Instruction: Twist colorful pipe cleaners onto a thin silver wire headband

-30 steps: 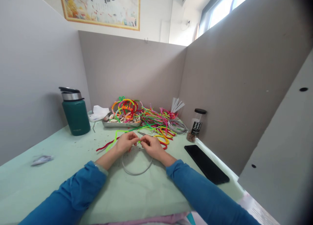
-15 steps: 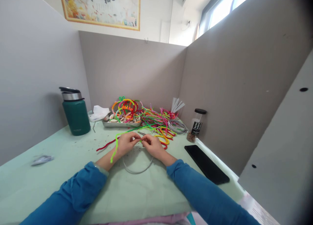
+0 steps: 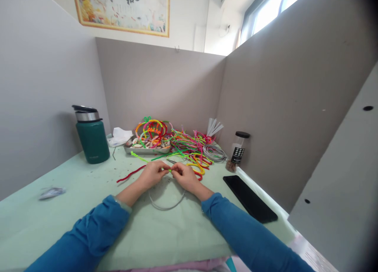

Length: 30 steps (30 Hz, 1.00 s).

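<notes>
Thumb and fingers of my left hand (image 3: 152, 175) are closed in a pinch on a lime-green pipe cleaner (image 3: 137, 156), whose loose end sticks out beyond the hand to the far left. Right beside it, my right hand (image 3: 185, 176) is also pinched shut at the same spot, where a bit of lime green shows between the fingertips. A thin grey wire hoop (image 3: 165, 209) hangs below both hands; its upper part is hidden by them. Under my left hand's far side lies a red pipe cleaner (image 3: 130, 174). Scissors (image 3: 171, 161), partly covered, lie just beyond the fingertips.
A metal tray (image 3: 147, 150) holds wooden pieces and colourful pipe-cleaner hoops. Beside it lie piled pipe cleaners (image 3: 189, 142) and a grey wire coil (image 3: 215, 153). A green bottle (image 3: 93, 142) stands left; a jar (image 3: 237, 152) and black phone (image 3: 249, 198) are right. Partitions enclose the table.
The lime-green pipe cleaner's loose end has swung from hanging over my left wrist to pointing away, beyond the hand. Both hands stay pinched in nearly the same place.
</notes>
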Each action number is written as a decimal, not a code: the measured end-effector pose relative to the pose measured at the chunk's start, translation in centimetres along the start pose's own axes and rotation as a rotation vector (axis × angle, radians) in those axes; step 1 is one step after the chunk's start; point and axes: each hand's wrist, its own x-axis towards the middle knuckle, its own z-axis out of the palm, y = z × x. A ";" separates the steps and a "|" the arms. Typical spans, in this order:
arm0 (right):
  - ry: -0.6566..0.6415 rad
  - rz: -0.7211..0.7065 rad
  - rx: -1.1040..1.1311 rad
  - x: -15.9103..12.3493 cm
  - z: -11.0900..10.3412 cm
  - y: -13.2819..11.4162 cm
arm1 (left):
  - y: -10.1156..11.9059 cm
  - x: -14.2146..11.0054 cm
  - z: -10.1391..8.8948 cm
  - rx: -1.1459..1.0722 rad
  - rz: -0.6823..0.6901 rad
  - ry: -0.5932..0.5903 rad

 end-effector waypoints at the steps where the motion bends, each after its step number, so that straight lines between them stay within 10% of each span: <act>1: 0.001 -0.004 -0.005 0.0 0.0 0.0 | 0.1 0.0 0.0 0.002 0.002 -0.003; 30: -0.016 -0.032 -0.060 -0.1 0.2 0.4 | 0.8 -0.2 -0.3 -0.066 -0.186 -0.156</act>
